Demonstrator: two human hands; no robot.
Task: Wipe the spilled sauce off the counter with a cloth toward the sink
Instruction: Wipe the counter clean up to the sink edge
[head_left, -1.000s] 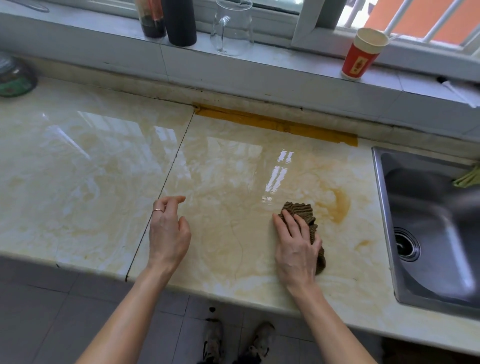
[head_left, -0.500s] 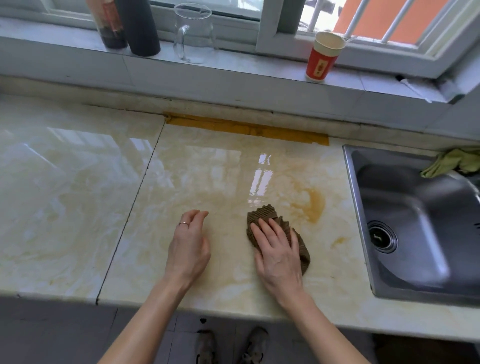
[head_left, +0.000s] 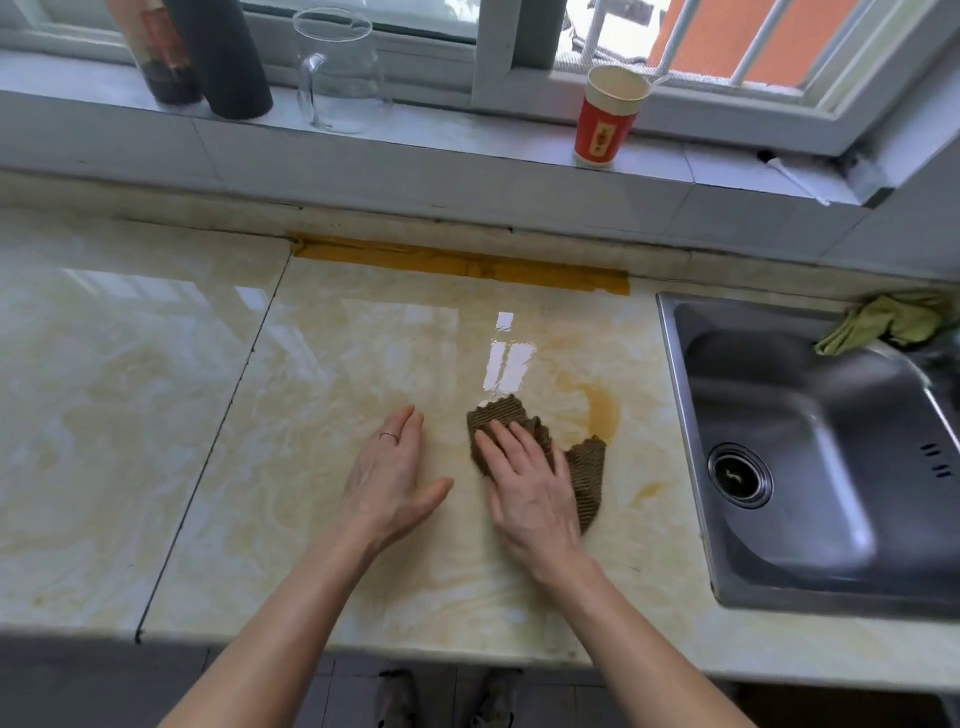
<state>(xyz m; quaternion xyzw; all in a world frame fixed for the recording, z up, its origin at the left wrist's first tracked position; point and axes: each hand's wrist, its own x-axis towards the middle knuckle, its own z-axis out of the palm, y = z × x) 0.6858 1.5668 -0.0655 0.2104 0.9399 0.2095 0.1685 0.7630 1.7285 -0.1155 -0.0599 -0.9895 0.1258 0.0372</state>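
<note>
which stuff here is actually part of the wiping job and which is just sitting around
In use: brown cloth under right hand, sauce smear, counter, sink.
Lying about: paper cup, glass jug, dark bottle, green rag.

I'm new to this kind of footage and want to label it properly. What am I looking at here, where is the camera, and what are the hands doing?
There is no machine: a camera worn on a person's head looks down at their two bare hands over a kitchen counter. The right hand presses flat on a brown cloth, beside an orange sauce smear; a smaller spot lies nearer the steel sink on the right. The left hand rests open on the counter, holding nothing. A green rag sits at the sink's far corner. On the window ledge stand a red paper cup, a glass jug and dark bottles.
</note>
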